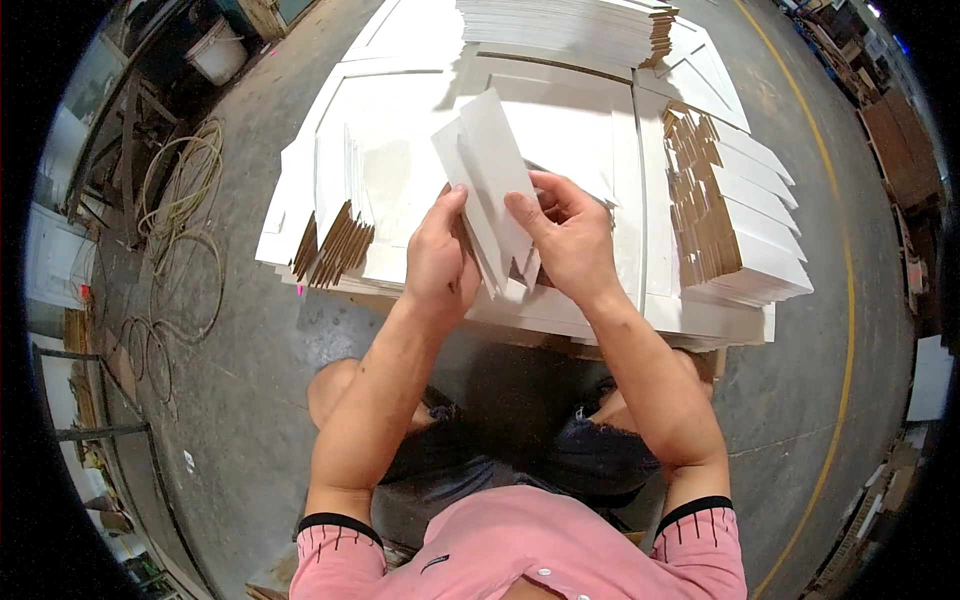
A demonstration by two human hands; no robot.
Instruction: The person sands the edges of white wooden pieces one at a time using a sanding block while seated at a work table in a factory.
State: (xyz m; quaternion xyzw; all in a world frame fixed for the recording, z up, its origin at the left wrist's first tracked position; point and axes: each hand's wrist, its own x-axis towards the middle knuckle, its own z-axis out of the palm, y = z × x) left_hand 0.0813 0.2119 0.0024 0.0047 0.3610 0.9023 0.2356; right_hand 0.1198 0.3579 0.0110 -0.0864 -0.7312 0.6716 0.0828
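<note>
A white folded cardboard piece [497,150] stands tilted between my hands, its two long panels bent into a narrow V. My left hand [440,255] is closed on its left panel, with the thumb on top near the edge. On the other side, my right hand [572,235] grips the right panel between thumb and curled fingers. Some of the fingers are hidden behind the cardboard. Both hands are above the near part of a broad stack of flat white cardboard sheets [395,165].
Smaller stacks of white cardboard with brown edges lie on the sheets: one left [345,235], a larger one right [740,210], another at the far side [560,25]. A coiled hose [185,190] and white bucket [217,52] are on the floor at left.
</note>
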